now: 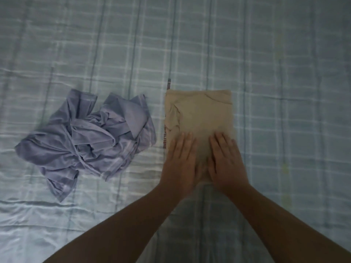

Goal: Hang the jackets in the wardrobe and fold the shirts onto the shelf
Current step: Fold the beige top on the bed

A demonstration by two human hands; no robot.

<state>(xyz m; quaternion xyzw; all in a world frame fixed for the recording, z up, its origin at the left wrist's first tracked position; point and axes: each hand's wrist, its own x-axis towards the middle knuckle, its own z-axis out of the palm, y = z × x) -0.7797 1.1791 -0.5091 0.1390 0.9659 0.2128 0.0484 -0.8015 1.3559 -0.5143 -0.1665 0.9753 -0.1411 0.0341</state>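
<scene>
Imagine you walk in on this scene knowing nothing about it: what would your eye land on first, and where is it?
First, the two hands, left hand and right hand, pressed flat side by side on the near end of a folded tan shirt at the centre. Next, the crumpled purple shirt heaped to its left, apart from it. Both lie on a pale checked bedsheet.
</scene>
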